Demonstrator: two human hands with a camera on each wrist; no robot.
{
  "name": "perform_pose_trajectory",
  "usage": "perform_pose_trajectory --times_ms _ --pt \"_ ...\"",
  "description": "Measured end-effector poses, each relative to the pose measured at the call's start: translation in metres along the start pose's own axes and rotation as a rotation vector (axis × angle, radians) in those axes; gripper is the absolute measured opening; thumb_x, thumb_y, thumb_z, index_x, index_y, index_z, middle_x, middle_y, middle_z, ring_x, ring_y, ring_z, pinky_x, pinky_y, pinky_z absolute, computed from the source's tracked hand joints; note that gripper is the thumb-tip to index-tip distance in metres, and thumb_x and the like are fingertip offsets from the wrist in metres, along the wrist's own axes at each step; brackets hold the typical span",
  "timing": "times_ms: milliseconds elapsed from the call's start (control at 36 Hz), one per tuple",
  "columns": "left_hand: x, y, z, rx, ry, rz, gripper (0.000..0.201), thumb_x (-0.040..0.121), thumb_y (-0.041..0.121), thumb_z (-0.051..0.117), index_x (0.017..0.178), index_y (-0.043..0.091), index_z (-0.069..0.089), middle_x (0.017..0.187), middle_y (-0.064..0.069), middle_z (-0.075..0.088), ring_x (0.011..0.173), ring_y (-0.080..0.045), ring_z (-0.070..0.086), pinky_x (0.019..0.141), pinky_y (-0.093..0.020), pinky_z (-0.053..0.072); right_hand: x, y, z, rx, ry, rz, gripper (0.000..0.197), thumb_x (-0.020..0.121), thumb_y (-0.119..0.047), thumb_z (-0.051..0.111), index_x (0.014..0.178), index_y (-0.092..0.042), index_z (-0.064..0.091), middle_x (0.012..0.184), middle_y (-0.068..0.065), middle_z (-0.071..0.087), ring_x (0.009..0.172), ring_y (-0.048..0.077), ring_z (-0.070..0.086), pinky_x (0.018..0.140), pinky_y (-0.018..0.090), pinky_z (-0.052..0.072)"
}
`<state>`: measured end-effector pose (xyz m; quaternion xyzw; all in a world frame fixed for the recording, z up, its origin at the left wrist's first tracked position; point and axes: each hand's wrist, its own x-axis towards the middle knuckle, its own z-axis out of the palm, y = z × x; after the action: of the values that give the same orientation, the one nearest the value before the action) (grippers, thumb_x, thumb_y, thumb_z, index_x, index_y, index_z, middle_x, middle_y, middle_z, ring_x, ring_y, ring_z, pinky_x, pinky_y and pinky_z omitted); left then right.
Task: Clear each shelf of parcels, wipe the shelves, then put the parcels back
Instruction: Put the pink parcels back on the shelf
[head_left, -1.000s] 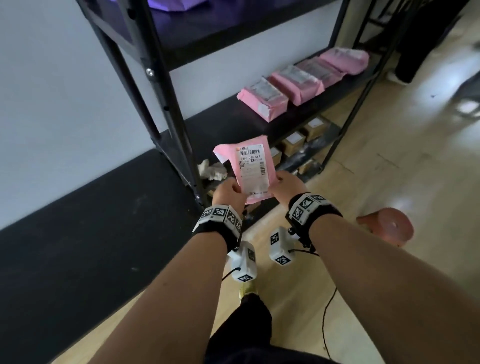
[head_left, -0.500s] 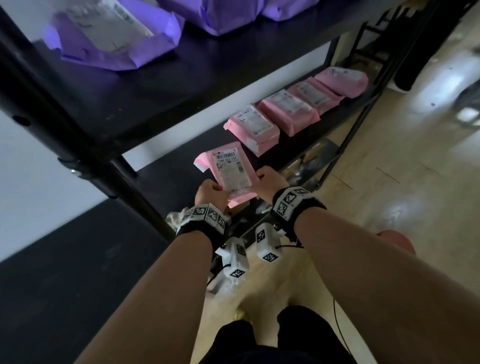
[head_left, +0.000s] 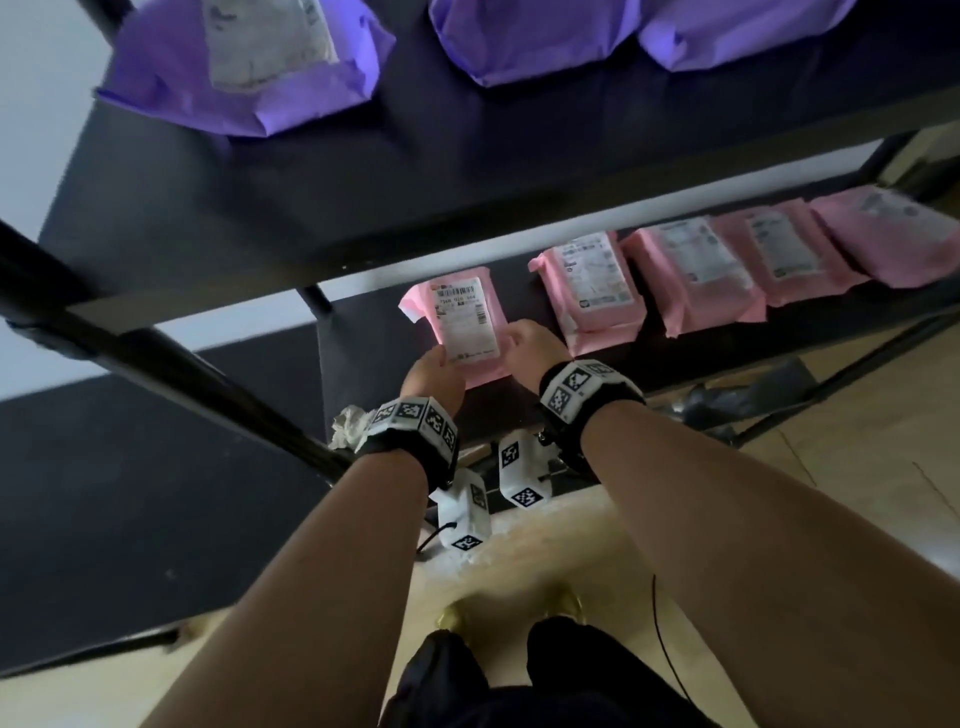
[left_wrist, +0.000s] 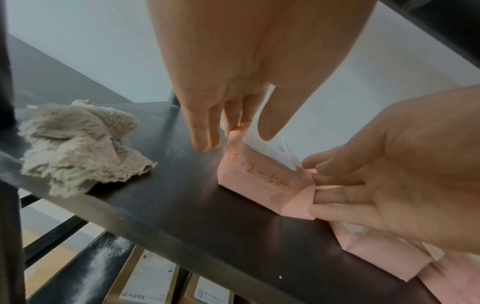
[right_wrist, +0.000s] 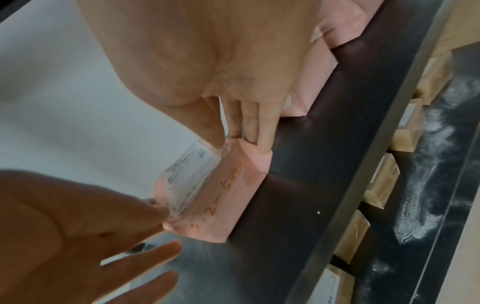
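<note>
Resting on shelf (head_left: 363, 332), pink parcel (head_left: 462, 322) pinched between left hand (head_left: 434, 376) and right hand (head_left: 535, 345) fingers.

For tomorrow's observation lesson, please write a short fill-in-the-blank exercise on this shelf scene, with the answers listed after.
1. Both hands set down a parcel whose wrapping is ____.
2. The parcels on the shelf above are ____.
3. The crumpled cloth lies to the ____ of the left hand.
4. Not counting the held one, ____ pink parcels lie in a row beside the right hand.

Answers: pink; purple; left; four
</note>
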<state>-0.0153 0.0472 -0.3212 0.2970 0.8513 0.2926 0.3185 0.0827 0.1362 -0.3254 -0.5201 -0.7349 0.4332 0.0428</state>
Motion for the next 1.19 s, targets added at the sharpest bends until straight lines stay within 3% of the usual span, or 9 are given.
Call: perform_pose_trajectory --times_ms 111,194,306,389,472,639,722,889,1194 --pt "-0.009 0.006 0.006 -0.019 0.076 -0.037 0.031 0.086 0.008 0.047 0.115 0.014 0.055 0.108 -0.006 0.063 0.094 -0.023 0.06 0.079 -0.034 0.05 0.001 0.006 -0.003 0.0 -0.045 -0.03 0.035 0.092 -0.017 0.05 0.126 -0.013 0.057 0.119 0.005 0.063 0.109 0.026 0.059 0.087 0.031 0.046" --pt "-0.02 0.006 0.014 -0.036 0.188 -0.024 0.031 0.083 0.008 0.048 0.113 0.015 0.055 0.109 -0.003 0.059 0.091 -0.018 0.056 0.072 -0.029 0.043 -0.001 0.018 -0.006 0.028 -0.007 -0.026 0.043 0.089 -0.017 0.054 0.132 -0.017 0.053 0.127 0.004 0.06 0.116 0.024 0.057 0.089 0.029 0.045" --pt "-0.037 0.01 0.028 -0.038 0.244 -0.028 0.045 0.085 0.013 0.047 0.13 0.017 0.049 0.13 -0.005 0.05 0.117 -0.024 0.05 0.089 -0.029 0.041 -0.014 0.036 -0.018 0.082 -0.012 0.024 0.048 0.089 -0.026 0.061 0.135 -0.016 0.051 0.137 0.004 0.054 0.124 0.023 0.052 0.106 0.033 0.039" --pt "-0.047 0.013 0.039 -0.032 0.272 0.006 0.056 0.083 0.009 0.048 0.138 0.017 0.042 0.141 -0.004 0.043 0.13 -0.024 0.041 0.108 -0.038 0.037 -0.028 0.054 -0.031 0.128 0.02 0.071 0.046 0.087 -0.026 0.066 0.131 -0.015 0.055 0.135 0.004 0.055 0.122 0.022 0.053 0.104 0.031 0.04" --pt "-0.059 0.017 0.054 0.014 0.267 0.066 0.061 0.08 0.007 0.051 0.139 0.017 0.041 0.145 -0.003 0.039 0.134 -0.024 0.034 0.111 -0.04 0.033 -0.046 0.077 -0.044 0.097 0.062 0.144 0.046 0.087 -0.026 0.066 0.13 -0.016 0.056 0.133 0.005 0.057 0.118 0.023 0.056 0.099 0.029 0.043" --pt "-0.086 0.022 0.097 0.052 0.114 0.157 0.059 0.082 0.01 0.051 0.14 0.019 0.042 0.146 0.0 0.038 0.136 -0.02 0.032 0.112 -0.036 0.031 -0.101 0.137 -0.063 0.037 0.095 0.285 0.047 0.092 -0.022 0.054 0.139 -0.015 0.048 0.139 0.004 0.052 0.124 0.024 0.051 0.098 0.034 0.043" --pt "-0.101 0.026 0.124 0.138 -0.03 0.158 0.06 0.087 0.015 0.05 0.145 0.019 0.035 0.152 0.0 0.03 0.14 -0.02 0.026 0.114 -0.038 0.028 -0.125 0.171 -0.071 0.006 0.093 0.359 0.049 0.094 -0.023 0.052 0.143 -0.019 0.044 0.141 0.003 0.05 0.117 0.021 0.055 0.083 0.029 0.043" --pt "-0.128 0.05 0.187 0.304 -0.301 0.143 0.066 0.088 0.021 0.053 0.148 0.024 0.027 0.154 -0.005 0.026 0.137 -0.028 0.032 0.109 -0.043 0.036 -0.158 0.229 -0.114 -0.086 0.103 0.447 0.038 0.097 -0.021 0.049 0.133 -0.009 0.053 0.132 0.011 0.057 0.118 0.027 0.055 0.092 0.032 0.044" --pt "-0.162 0.115 0.305 0.384 -0.352 0.117 0.062 0.092 0.024 0.048 0.15 0.024 0.024 0.155 -0.002 0.024 0.138 -0.028 0.032 0.109 -0.044 0.036 -0.157 0.339 -0.214 -0.101 0.097 0.457 0.032 0.095 -0.019 0.051 0.124 -0.008 0.059 0.125 0.013 0.06 0.108 0.026 0.058 0.089 0.033 0.047"
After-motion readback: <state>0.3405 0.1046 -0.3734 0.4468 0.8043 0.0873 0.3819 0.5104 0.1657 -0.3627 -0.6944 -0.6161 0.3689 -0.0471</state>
